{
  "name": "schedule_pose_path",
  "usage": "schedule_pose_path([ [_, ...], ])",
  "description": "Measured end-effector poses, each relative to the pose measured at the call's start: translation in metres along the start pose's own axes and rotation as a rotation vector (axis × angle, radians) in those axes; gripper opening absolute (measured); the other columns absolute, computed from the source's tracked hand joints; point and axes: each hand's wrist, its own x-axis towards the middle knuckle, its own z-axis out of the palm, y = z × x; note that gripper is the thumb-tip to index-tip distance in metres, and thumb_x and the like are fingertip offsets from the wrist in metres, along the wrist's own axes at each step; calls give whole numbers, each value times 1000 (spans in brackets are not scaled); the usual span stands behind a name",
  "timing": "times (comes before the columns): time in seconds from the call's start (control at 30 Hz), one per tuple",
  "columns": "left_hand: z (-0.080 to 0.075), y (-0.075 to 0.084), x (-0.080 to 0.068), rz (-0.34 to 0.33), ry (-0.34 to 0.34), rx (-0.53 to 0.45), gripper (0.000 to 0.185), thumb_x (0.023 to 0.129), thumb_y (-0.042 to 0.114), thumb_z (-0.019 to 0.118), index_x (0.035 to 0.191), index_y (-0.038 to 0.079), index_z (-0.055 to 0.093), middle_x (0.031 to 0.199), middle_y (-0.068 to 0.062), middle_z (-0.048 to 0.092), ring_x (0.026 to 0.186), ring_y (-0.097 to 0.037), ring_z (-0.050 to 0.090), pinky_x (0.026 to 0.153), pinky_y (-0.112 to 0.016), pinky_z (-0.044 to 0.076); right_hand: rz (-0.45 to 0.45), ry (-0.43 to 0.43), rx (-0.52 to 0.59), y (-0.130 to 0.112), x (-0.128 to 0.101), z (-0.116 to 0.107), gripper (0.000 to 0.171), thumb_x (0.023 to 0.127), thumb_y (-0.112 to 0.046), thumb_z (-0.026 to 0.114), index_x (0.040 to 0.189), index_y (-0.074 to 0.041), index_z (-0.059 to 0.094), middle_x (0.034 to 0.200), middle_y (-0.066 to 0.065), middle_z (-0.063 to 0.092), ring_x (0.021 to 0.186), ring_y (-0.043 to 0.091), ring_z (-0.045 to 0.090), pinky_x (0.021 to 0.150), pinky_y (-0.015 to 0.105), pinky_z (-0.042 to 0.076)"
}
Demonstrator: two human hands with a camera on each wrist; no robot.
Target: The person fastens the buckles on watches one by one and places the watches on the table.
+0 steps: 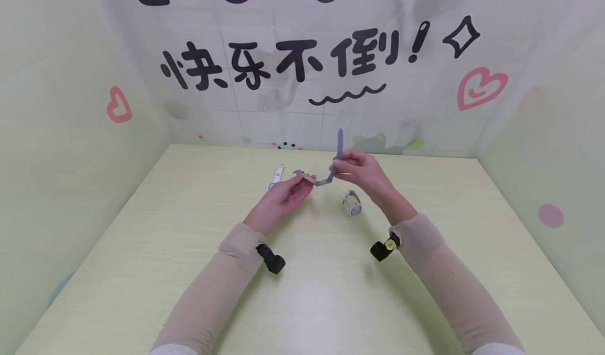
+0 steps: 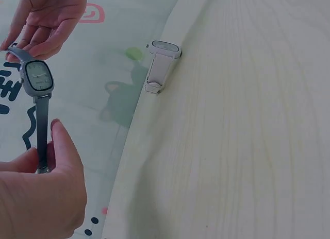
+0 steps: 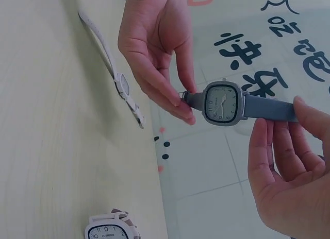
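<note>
A wristwatch with a blue-grey strap and a squarish pale dial [image 3: 223,103] is held up over the table's far part, its strap unfastened. My left hand [image 1: 280,200] pinches the buckle end of the strap between thumb and fingers. With thumb and fingertips, my right hand [image 1: 363,172] grips the other strap half, whose tip points upward in the head view. In the left wrist view the watch face [image 2: 38,77] shows between both hands. A white watch [image 1: 352,204] with its strap closed into a loop stands on the table below the right hand.
Another white watch [image 3: 121,84] lies stretched out on the table, partly behind the left hand in the head view. The pale wooden table [image 1: 312,292] meets a printed cloth backdrop [image 1: 283,97] just beyond the hands. Cloth also hangs at both sides.
</note>
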Motion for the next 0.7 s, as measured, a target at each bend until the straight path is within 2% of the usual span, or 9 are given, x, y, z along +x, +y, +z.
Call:
schedule_pose_path([
  [0.13, -2, 1, -1, 25, -42, -10, 14, 103, 12, 53, 105, 5, 65, 96, -7, 76, 91, -14, 74, 89, -23, 58, -22, 41, 6, 3, 0, -2, 7, 98, -11, 62, 103, -6, 59, 88, -7, 73, 92, 9, 71, 96, 34, 58],
  [0.23, -1, 2, -2, 50, -46, -18, 12, 103, 11, 53, 110, 5, 61, 98, -8, 76, 94, -14, 74, 92, -24, 58, -36, 59, 6, 4, -1, -4, 8, 98, -11, 62, 104, -7, 60, 88, -6, 73, 91, 9, 71, 94, 34, 58],
  [0.43, 1, 4, -2, 83, -48, -8, 8, 104, 14, 51, 106, 11, 59, 96, -7, 75, 91, -13, 74, 89, -23, 59, -32, 71, 15, 7, -1, -7, 18, 99, -11, 61, 114, -1, 59, 89, -7, 73, 90, 9, 70, 93, 32, 59],
  [0.57, 0, 4, -2, 104, -66, -8, 12, 104, 18, 52, 106, 11, 61, 97, -6, 76, 92, -13, 74, 88, -23, 59, -28, 79, 14, 9, -1, -9, 26, 99, -12, 61, 120, 3, 58, 89, -7, 73, 90, 9, 70, 91, 29, 59],
  [0.7, -1, 3, -4, 143, -73, -14, 17, 104, 19, 51, 105, 12, 66, 100, -3, 76, 94, -11, 73, 91, -21, 57, -23, 86, 3, 11, -1, -10, 33, 99, -15, 61, 125, 5, 56, 90, -8, 73, 90, 8, 70, 94, 32, 57],
])
